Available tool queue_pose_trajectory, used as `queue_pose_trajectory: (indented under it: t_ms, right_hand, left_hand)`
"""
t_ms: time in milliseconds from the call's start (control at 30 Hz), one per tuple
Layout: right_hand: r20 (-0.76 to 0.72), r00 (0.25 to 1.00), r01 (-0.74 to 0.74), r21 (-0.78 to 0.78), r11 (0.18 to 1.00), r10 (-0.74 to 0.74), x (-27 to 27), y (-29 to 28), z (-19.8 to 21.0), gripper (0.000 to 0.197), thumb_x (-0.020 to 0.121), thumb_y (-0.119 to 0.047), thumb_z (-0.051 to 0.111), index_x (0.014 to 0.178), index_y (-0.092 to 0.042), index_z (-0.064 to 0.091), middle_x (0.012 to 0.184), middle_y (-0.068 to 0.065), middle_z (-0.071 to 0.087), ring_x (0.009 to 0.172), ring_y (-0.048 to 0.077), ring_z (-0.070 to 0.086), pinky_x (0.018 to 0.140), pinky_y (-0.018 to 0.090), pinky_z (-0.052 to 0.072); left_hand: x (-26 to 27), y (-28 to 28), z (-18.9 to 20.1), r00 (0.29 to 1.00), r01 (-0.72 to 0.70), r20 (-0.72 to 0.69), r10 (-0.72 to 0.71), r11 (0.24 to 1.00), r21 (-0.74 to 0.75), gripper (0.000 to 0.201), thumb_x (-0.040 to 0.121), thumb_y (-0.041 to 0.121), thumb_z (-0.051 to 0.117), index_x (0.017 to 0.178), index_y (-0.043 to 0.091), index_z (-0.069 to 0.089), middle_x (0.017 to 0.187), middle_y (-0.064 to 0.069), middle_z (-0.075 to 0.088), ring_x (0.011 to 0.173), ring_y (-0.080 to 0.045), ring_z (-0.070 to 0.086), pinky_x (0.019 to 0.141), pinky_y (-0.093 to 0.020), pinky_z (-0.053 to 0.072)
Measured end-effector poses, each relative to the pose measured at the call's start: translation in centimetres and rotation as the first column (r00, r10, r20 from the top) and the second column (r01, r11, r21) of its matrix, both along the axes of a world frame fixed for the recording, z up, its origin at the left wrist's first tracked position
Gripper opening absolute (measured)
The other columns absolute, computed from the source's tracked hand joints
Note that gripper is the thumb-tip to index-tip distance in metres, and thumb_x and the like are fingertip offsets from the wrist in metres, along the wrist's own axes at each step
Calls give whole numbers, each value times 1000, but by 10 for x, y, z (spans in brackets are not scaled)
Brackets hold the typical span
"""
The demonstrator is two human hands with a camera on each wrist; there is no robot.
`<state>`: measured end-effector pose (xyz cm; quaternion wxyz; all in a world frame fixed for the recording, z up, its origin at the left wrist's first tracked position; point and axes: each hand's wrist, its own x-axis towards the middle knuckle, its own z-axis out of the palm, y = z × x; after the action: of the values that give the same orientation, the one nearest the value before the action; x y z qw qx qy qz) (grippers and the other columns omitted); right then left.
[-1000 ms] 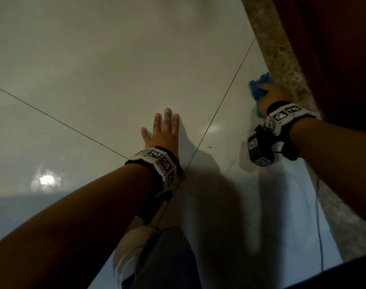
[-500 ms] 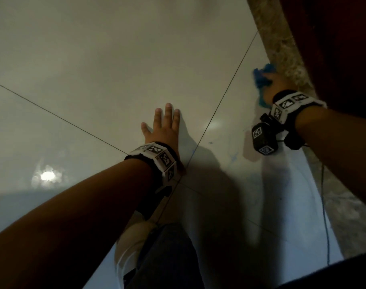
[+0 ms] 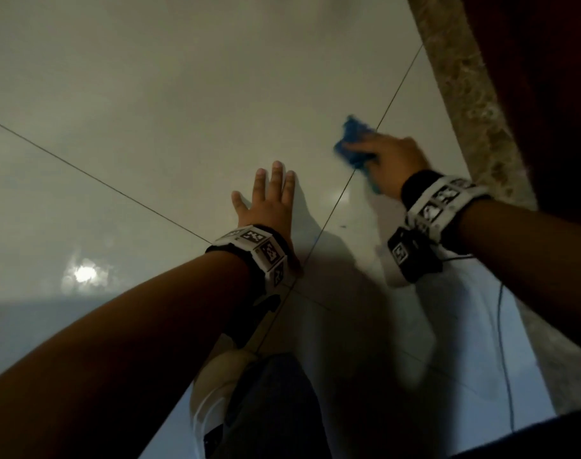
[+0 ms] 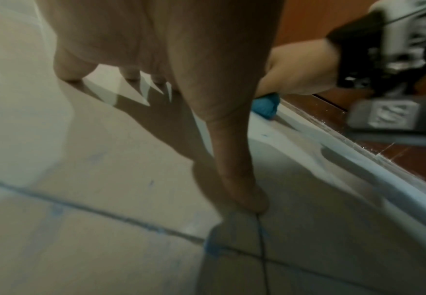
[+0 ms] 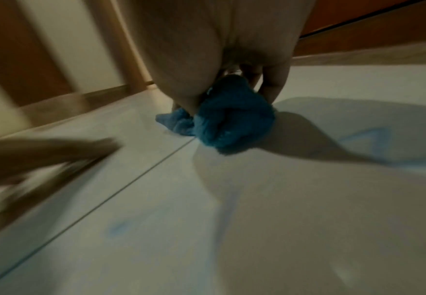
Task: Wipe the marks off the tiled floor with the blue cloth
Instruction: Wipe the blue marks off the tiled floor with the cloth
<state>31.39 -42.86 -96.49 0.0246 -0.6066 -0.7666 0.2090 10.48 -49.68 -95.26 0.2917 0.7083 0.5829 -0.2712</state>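
Observation:
My right hand (image 3: pixel 386 160) grips a bunched blue cloth (image 3: pixel 355 144) and presses it on the pale tiled floor (image 3: pixel 183 94), over a grout line in the head view. In the right wrist view the fingers curl round the blue cloth (image 5: pixel 227 123), and faint blue marks (image 5: pixel 363 135) show on the tile beside it. My left hand (image 3: pixel 269 200) lies flat on the floor with its fingers spread. The left wrist view shows that hand's fingertips (image 4: pixel 68 73) touching the tile, the cloth (image 4: pixel 265 106) beyond them, and blue smears (image 4: pixel 212 247) along a grout joint.
A speckled stone threshold (image 3: pixel 464 111) and dark wood (image 3: pixel 547 94) border the floor on the right. My knee (image 3: pixel 272 409) and a white shoe (image 3: pixel 213 392) sit at the bottom centre. A thin cable (image 3: pixel 501 342) trails over the floor at lower right.
My right hand has swept the cloth leftward, away from the stone threshold and onto the grout line. The left hand has stayed planted on the tile.

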Motion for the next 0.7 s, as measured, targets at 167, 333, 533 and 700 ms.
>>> queue_pose_trajectory:
  t_ms: [167,333,533,700]
  right_hand:
    - [43,942,330,49,943,-332,70,33,6,40,87,0,47,77,-39,41,77,-14,36,60,-11,46,61,4,37]
    - [-94,904,422,40,906,-417,-6,6,-5,32,88,-10,58,120,-10,60,111,6,58,97,23,58,74,20,49]
    - [46,987,-151,-4,988,151,-13,-16,-14,40,95,-10,46,132,-25,52,149,2,35,133,23,37,106,20,15]
    - [-42,919,391,-27,920,-391,45,11,-4,25,85,-18,66,107,-8,66,111,5,58,104,15,50,88,14,40]
  left_hand:
    - [0,0,-4,1000,6,-7,-6,1000,12,161,46,57,89,145,15,-32,152,-5,-37,144,-31,-25,112,-63,1]
    - [0,0,-8,1000,-10,5,10,999,42,157,52,51,90,145,17,-31,153,-6,-36,144,-31,-24,111,-64,2]
    - [-1,1,-7,1000,1,20,-1,1000,16,159,49,53,90,145,18,-31,152,-5,-38,143,-31,-26,111,-65,1]
    - [-10,-5,-9,999,49,12,-49,998,45,149,58,64,81,145,22,-32,153,-4,-37,144,-29,-25,112,-63,0]
